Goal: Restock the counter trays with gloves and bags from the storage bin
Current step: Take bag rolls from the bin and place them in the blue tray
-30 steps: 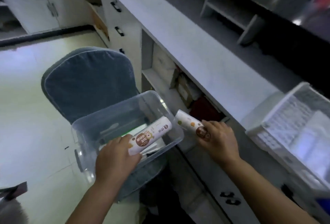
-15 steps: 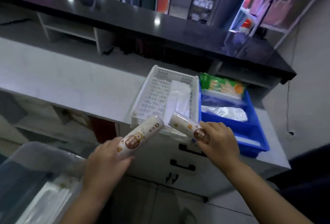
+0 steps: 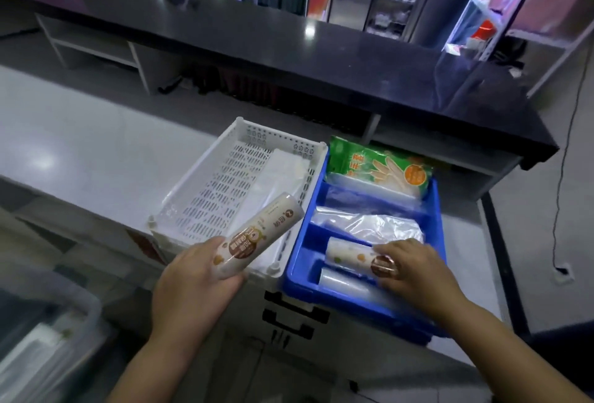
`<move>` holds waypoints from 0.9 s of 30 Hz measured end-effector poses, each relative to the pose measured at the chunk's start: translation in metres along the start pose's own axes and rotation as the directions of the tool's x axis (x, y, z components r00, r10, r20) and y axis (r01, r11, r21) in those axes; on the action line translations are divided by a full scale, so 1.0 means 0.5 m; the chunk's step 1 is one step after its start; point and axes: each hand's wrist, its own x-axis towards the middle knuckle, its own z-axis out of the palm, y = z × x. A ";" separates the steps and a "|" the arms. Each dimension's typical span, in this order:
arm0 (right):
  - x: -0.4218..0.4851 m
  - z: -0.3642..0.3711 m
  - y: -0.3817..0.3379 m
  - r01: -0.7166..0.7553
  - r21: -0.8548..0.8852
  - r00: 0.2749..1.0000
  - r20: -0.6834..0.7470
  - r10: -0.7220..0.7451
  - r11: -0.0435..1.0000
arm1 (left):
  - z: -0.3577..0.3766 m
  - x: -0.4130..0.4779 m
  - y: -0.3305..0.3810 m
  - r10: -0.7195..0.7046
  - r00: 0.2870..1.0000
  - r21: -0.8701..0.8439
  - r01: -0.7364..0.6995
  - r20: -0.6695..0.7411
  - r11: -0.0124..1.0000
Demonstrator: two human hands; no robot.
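Both forearms are bare from the fingers back to the frame edge: no sleeves, gloves, rings or watch on the left hand (image 3: 193,277) or right hand (image 3: 414,274)

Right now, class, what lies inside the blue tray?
The blue tray holds a green glove pack, loose clear bags, and a roll under the right hand. Another clear roll is partly covered.

One cream bag roll (image 3: 262,238) is being held tilted over the white perforated tray (image 3: 221,190); a second roll (image 3: 352,256) is being pressed flat into the blue tray's (image 3: 432,209) near compartment, a green glove pack (image 3: 379,168) lying at its far end.
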 end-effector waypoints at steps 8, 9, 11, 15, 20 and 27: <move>0.021 0.054 0.069 0.140 0.004 0.983 0.120 -0.139 0.990 | 0.055 0.012 0.075 -0.110 0.994 0.000 0.110 -0.014 0.994; 0.023 0.056 0.070 0.135 -0.001 0.981 0.138 -0.133 0.991 | 0.058 0.014 0.080 -0.113 0.993 0.007 0.113 -0.017 0.994; 0.022 0.059 0.071 0.122 -0.003 0.977 0.174 -0.120 0.993 | 0.062 0.021 0.091 -0.100 0.995 0.041 0.100 -0.017 0.994; 0.025 0.054 0.061 0.145 0.000 0.969 0.202 -0.142 0.990 | 0.064 0.043 0.106 -0.053 0.999 0.082 0.052 0.011 0.995; 0.033 0.037 0.018 0.203 0.104 0.967 0.136 -0.216 0.974 | 0.049 0.070 0.111 0.007 0.998 0.072 -0.011 0.057 0.997; 0.083 0.070 -0.076 0.304 0.128 0.917 0.230 -0.327 0.944 | 0.009 0.092 0.094 0.073 0.995 0.033 -0.075 0.073 0.997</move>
